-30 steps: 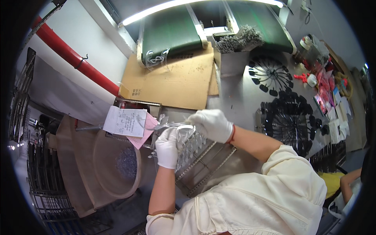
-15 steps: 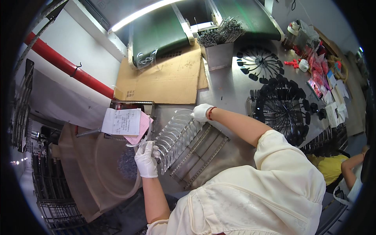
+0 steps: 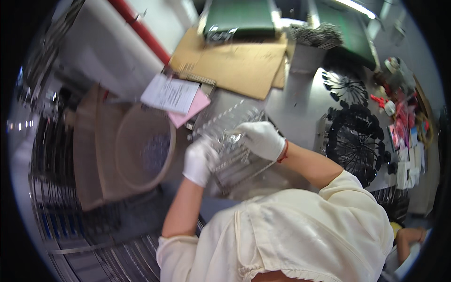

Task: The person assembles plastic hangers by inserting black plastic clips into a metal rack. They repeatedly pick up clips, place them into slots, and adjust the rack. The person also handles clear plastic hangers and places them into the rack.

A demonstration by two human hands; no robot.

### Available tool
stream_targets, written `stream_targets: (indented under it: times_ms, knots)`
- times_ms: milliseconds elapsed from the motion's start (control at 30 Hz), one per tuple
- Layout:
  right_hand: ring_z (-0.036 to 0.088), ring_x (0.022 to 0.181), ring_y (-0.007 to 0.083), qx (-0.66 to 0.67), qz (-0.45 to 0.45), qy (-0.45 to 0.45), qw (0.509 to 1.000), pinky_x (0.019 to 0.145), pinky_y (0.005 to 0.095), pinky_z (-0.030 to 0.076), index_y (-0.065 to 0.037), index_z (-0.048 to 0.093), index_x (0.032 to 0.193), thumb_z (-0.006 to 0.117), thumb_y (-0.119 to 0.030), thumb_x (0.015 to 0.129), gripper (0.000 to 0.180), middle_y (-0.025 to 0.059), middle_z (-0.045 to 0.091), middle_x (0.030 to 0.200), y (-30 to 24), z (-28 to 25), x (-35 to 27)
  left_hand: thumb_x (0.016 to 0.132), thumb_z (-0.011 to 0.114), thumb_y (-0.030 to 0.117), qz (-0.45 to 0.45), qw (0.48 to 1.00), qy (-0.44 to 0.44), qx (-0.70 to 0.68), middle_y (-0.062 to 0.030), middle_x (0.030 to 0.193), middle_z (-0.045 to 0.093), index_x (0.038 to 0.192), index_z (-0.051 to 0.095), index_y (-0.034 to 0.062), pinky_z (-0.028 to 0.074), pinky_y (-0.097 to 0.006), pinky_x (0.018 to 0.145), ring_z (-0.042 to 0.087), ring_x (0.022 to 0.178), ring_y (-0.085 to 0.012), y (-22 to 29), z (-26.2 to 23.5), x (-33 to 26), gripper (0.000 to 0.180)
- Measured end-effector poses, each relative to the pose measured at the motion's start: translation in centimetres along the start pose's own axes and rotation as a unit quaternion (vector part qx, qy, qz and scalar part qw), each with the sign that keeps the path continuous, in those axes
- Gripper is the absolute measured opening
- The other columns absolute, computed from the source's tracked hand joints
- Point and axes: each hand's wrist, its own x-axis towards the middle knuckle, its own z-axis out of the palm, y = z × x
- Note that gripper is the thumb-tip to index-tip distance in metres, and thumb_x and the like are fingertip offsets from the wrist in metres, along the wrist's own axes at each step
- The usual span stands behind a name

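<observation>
My white-gloved left hand (image 3: 200, 160) is blurred, its fingers curled in beside the near left end of a row of clear curved plastic pieces (image 3: 225, 123). My right hand (image 3: 263, 140), also gloved in white, reaches over the row from the right. Its bent fingers close on a shiny clear plastic piece (image 3: 236, 137), whose exact shape is smeared. Both hands are close together over a slatted metal rack (image 3: 251, 171). Whatever lies between my left fingers cannot be made out.
To the left stands a round bin (image 3: 171, 145) with small clear bits inside. A notepad (image 3: 171, 94) and pink paper (image 3: 192, 109) lie beyond. Cardboard (image 3: 235, 66) covers the back of the table. Black spoon-shaped parts (image 3: 354, 136) fan out on the right.
My right hand has come back from the row's far end toward my left hand. My left hand has turned inward, away from the bin side. The whole view has shifted.
</observation>
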Motion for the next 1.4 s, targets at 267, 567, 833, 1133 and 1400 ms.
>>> stream_targets:
  times_ms: [267,567,833,1133,1400]
  knots:
    - [0.071,0.099,0.0392,0.108,0.218,-0.306,0.92,0.089,0.0446,0.054,-0.004,0.071,0.115,0.056,-0.04,0.103,0.041,0.0205,0.074,0.102,-3.0,6.1,-7.3,0.11,0.048,0.039,0.251,0.927,0.189,-0.203,-0.0075,0.079,0.06,0.122,0.06,0.0014,0.039,-0.02,0.051,0.047,0.057,-0.0077,5.6,-13.2,-2.4,0.042]
    - [0.071,0.091,0.0409,-0.051,0.201,-0.387,0.899,0.085,0.0494,0.055,-0.004,0.076,0.094,0.052,-0.039,0.099,0.043,0.023,0.073,0.093,-3.2,10.7,-7.7,0.109,0.051,0.038,0.168,0.967,0.149,-0.123,-0.0066,0.078,0.058,0.119,0.062,-0.0004,0.038,-0.022,0.052,0.048,0.059,-0.0088,-1.3,-14.0,-3.4,0.041]
    - [0.072,0.096,0.0404,-0.097,0.216,-0.501,0.832,0.087,0.05,0.055,-0.007,0.075,0.108,0.045,-0.042,0.101,0.047,0.0239,0.074,0.103,-5.1,9.8,-4.8,0.111,0.045,0.029,0.223,0.969,0.066,0.085,-0.0089,0.08,0.068,0.12,0.06,-0.0027,0.051,-0.024,0.062,0.062,0.068,-0.012,-2.9,-7.5,-4.8,0.036]
    - [0.064,0.109,0.0317,-0.184,0.149,-0.058,0.97,0.085,0.0429,0.055,-0.011,0.072,0.107,0.068,-0.035,0.092,0.028,0.0134,0.069,0.106,14.4,-0.6,14.1,0.088,0.063,0.065,0.407,0.647,-0.097,0.637,-0.0207,0.154,0.045,0.146,0.05,0.0095,0.024,-0.065,0.117,0.038,0.146,-0.0401,-4.2,0.3,1.2,0.082]
    - [0.048,0.133,0.0264,-0.6,0.052,0.033,0.798,0.095,0.0529,0.049,-0.017,0.061,0.131,0.048,-0.018,0.101,0.033,0.0059,0.055,0.136,35.6,1.9,29.9,0.09,0.049,0.076,0.261,0.641,-0.157,0.705,-0.023,0.158,0.041,0.152,0.047,0.0073,0.02,-0.065,0.12,0.035,0.149,-0.041,-4.7,1.2,5.8,0.092]
